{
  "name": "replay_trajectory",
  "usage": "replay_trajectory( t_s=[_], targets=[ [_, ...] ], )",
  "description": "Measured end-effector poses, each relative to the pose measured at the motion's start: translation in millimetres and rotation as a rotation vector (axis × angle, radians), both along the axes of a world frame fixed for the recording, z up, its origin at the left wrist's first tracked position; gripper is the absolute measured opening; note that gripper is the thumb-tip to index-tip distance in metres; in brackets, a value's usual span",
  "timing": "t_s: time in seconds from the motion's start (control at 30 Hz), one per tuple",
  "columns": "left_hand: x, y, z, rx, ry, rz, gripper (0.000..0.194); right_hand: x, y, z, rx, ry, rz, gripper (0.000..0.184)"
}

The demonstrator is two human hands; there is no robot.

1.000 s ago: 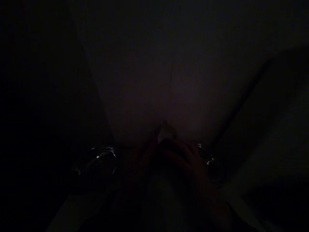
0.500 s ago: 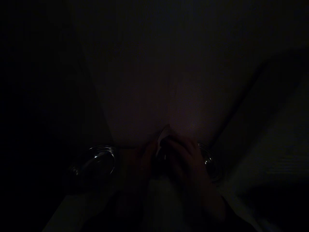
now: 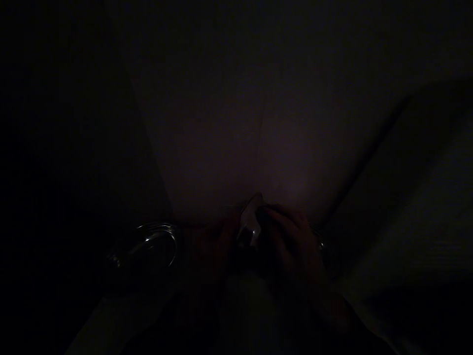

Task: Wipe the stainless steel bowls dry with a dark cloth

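The scene is very dark. My right hand (image 3: 295, 246) is low in the middle with its fingers curled round a small pale, shiny object (image 3: 250, 224) that I cannot name. My left hand (image 3: 210, 246) is faintly visible just left of that object, close to it or touching it; its fingers do not show clearly. Both hands sit in front of a dim pale surface (image 3: 236, 148).
A round glass or metal bowl (image 3: 148, 246) glints to the left of my hands. Another shiny rim (image 3: 322, 246) shows just right of my right hand. Dark shapes fill the left and right sides.
My right hand has shifted slightly up and right around the pale object, which now shows more glint. The bowl at the left has stayed put.
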State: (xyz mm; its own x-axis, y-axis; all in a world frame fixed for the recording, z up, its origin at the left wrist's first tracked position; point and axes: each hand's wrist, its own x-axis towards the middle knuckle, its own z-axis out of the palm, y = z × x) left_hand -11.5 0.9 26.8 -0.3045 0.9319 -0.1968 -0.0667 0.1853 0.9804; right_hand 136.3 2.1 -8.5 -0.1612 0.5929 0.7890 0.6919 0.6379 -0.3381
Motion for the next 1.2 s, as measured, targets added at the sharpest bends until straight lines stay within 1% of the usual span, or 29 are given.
replay_trajectory(
  t_s=[0.17, 0.23, 0.33, 0.37, 0.4, 0.5, 0.57, 0.63, 0.73, 0.77, 0.8, 0.87, 0.93, 0.97, 1.0, 1.07, 1.13, 1.2],
  targets=[
    [-2.3, 1.7, -1.2, -0.015, -0.024, 0.037, 0.030, -5.8, -7.3, 1.4, 0.105, -0.193, 0.087, 0.036],
    [-2.2, 0.5, -2.2, 0.003, -0.051, 0.020, 0.030, -3.7, -7.0, 3.4, 0.086, -0.160, 0.069, 0.034],
    [0.5, -2.0, -3.5, 0.017, -0.085, -0.020, 0.030, 2.7, -4.0, 6.9, 0.005, -0.008, -0.026, 0.028],
    [1.5, -2.4, -3.8, 0.014, -0.086, -0.021, 0.031, 3.8, -4.0, 7.9, -0.008, 0.010, -0.038, 0.026],
    [2.1, -2.6, -4.1, 0.010, -0.079, -0.014, 0.032, 3.8, -5.0, 8.6, -0.015, -0.008, -0.027, 0.026],
    [2.2, -2.7, -4.2, 0.014, -0.065, 0.011, 0.032, -1.1, -11.2, 9.2, 0.027, -0.165, 0.081, 0.029],
    [1.6, -3.5, -4.2, 0.016, -0.067, 0.006, 0.031, -3.8, -13.4, 8.4, 0.046, -0.210, 0.132, 0.030],
    [1.6, -5.0, -4.8, 0.030, -0.077, -0.013, 0.030, -3.2, -11.3, 6.9, 0.040, -0.158, 0.102, 0.028],
    [1.7, -6.7, -6.7, 0.038, -0.070, -0.022, 0.029, 1.0, -5.5, 5.4, 0.025, -0.040, -0.021, 0.024],
    [1.4, -6.7, -7.2, 0.042, -0.055, -0.019, 0.029, 1.5, -4.9, 5.6, 0.029, -0.031, -0.038, 0.023],
    [0.8, -6.4, -7.3, 0.044, -0.039, -0.016, 0.030, 1.3, -5.5, 6.3, 0.031, -0.050, -0.031, 0.024],
    [-0.8, -5.4, -6.5, 0.039, -0.014, -0.017, 0.031, -1.0, -9.4, 8.4, 0.046, -0.137, 0.035, 0.026],
    [-2.1, -5.1, -5.1, 0.035, -0.027, -0.018, 0.029, -3.3, -13.0, 10.0, 0.058, -0.212, 0.102, 0.027],
    [-2.3, -5.5, -4.7, 0.039, -0.032, -0.025, 0.028, -3.4, -13.3, 10.1, 0.060, -0.216, 0.108, 0.027],
    [-2.0, -6.3, -4.6, 0.050, -0.036, -0.035, 0.028, -2.7, -12.3, 9.5, 0.059, -0.197, 0.089, 0.027],
    [-0.4, -8.4, -5.7, 0.075, -0.036, -0.047, 0.029, 0.8, -7.4, 7.3, 0.057, -0.118, 0.003, 0.025],
    [1.7, -9.6, -7.5, 0.074, -0.034, -0.032, 0.031, 4.3, -2.8, 5.5, 0.054, -0.058, -0.072, 0.024],
    [3.0, -8.4, -8.1, 0.063, -0.032, -0.013, 0.031, 4.6, -2.3, 6.1, 0.049, -0.093, -0.053, 0.023]
  ],
)
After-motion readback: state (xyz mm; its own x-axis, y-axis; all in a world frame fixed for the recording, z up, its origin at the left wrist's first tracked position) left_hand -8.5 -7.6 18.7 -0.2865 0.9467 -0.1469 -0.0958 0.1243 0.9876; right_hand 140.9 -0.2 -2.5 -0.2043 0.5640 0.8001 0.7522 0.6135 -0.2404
